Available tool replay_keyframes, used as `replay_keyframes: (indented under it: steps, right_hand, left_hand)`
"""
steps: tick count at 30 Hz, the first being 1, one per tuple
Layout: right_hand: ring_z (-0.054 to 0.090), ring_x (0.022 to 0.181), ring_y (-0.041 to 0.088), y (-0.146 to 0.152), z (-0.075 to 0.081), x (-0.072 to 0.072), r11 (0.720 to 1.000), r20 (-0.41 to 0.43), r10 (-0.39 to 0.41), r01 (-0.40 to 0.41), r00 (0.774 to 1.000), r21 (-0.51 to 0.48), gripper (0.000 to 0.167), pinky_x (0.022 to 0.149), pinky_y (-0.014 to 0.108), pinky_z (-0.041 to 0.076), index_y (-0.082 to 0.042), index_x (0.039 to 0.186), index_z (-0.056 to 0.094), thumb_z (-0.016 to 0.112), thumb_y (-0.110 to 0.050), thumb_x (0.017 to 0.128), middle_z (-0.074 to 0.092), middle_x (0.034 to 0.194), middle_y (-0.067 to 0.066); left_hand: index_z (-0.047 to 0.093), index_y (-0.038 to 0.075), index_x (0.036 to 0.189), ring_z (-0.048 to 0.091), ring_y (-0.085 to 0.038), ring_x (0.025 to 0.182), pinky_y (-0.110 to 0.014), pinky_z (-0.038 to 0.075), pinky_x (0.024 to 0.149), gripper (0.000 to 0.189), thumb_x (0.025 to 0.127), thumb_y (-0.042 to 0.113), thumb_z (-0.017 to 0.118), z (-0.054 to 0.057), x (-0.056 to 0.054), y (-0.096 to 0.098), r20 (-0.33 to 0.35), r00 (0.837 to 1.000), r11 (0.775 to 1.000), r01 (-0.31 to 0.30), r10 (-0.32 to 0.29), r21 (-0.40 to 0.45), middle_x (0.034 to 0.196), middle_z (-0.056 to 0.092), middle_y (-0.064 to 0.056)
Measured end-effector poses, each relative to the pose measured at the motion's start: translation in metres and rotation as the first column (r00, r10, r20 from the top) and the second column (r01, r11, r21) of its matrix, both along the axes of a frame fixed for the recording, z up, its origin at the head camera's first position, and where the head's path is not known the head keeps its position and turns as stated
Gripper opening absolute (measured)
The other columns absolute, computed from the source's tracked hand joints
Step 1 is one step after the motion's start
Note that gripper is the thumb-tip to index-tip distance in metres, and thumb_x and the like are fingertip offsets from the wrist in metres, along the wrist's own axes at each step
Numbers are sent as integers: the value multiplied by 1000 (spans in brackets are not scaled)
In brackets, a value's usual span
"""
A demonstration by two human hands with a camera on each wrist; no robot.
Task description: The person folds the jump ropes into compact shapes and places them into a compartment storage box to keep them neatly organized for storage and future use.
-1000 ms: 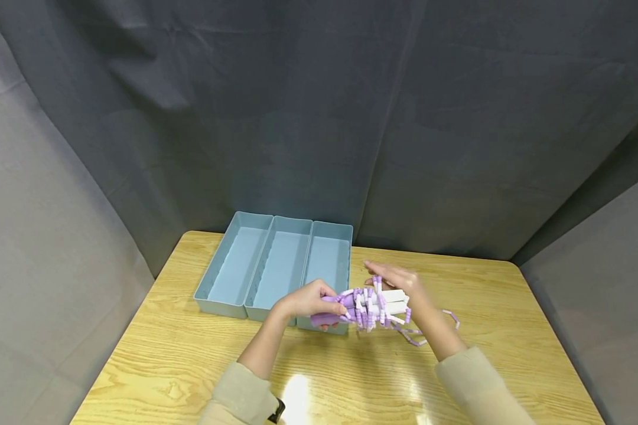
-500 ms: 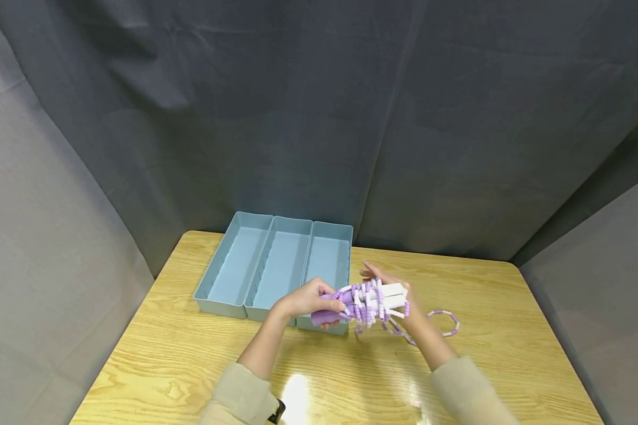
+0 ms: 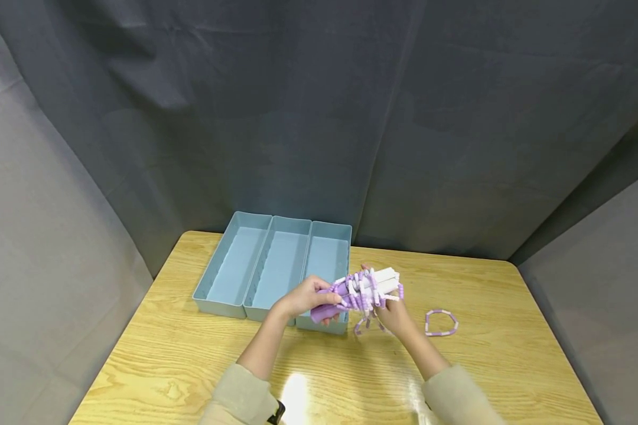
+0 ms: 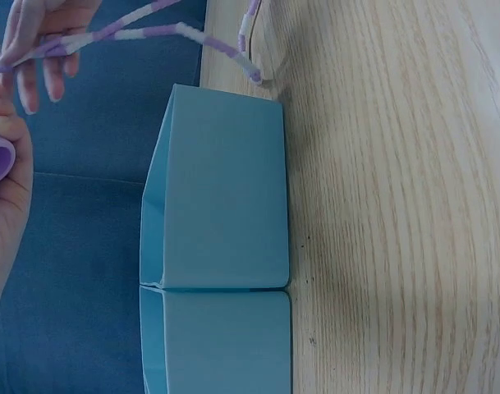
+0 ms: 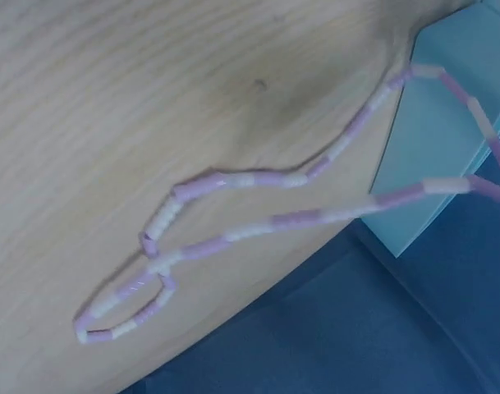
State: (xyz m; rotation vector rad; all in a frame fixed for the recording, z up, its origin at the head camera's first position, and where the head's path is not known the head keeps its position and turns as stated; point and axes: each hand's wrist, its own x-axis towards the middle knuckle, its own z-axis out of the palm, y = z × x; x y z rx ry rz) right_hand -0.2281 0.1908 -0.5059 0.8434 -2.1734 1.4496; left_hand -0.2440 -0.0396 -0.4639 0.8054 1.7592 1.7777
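Observation:
My left hand [image 3: 303,297] grips the purple ends of the two handles [image 3: 324,313] of a beaded jump rope, held tilted above the front of the right tray. Purple and white beaded cord [image 3: 364,295] is wound round the handles, whose white ends [image 3: 387,280] point right. Partly hidden behind the bundle, my right hand [image 3: 394,314] pinches the cord; in the left wrist view this hand [image 4: 57,20] has the strand [image 4: 147,31] running between its thumb and fingers. A slack loop of cord [image 5: 233,232] trails over the table in the right wrist view.
Three blue-grey trays [image 3: 284,219] stand side by side at the left back of the wooden table [image 3: 489,354]. A loop of loose cord [image 3: 441,334] lies right of my right forearm. Dark curtains [image 3: 319,118] hang behind the table.
My right hand has moved down and toward me, from beyond the handles to beneath them. The left hand and bundle rise slightly. More of the loose loop shows beside the right forearm.

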Motion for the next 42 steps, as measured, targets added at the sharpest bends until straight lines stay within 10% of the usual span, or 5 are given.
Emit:
replay_keyframes:
  steps: [6, 20, 31, 42]
  right_hand:
    - [48, 52, 0, -7, 11, 13, 995, 205, 21, 0, 978, -103, 12, 44, 19, 44, 16, 76, 50, 42, 19, 84, 53, 60, 2]
    - [60, 64, 11, -5, 9, 19, 954, 383, 245, -152, 890, -258, 28, 55, 31, 53, 20, 111, 47, 37, -1, 97, 58, 82, 30]
    - [59, 61, 14, -4, 17, 31, 965, 482, 240, -151, 843, -215, 36, 52, 30, 52, 15, 122, 45, 50, -5, 93, 64, 80, 0]
    - [62, 58, 20, 0, 26, 41, 994, 535, 96, -109, 839, -7, 43, 54, 30, 54, 21, 121, 42, 59, 8, 83, 62, 79, 24]
  left_hand:
    - [57, -19, 77, 57, -14, 47, -23, 48, 44, 39, 83, 20, 58, -3, -2, -1, 37, 997, 997, -68, 66, 45, 60, 62, -6]
    - [56, -23, 82, 59, -14, 48, -25, 51, 47, 33, 87, 10, 52, 17, 7, 1, 86, 975, 970, -213, 203, 115, 62, 64, -10]
    - [57, -21, 83, 60, -14, 47, -27, 53, 47, 29, 88, 7, 51, 18, 7, 2, 118, 944, 938, -321, 307, 128, 65, 63, -24]
    - [57, -23, 89, 60, -15, 48, -27, 53, 49, 32, 89, 9, 53, 18, 5, 0, 138, 909, 905, -409, 392, 122, 64, 65, -17]
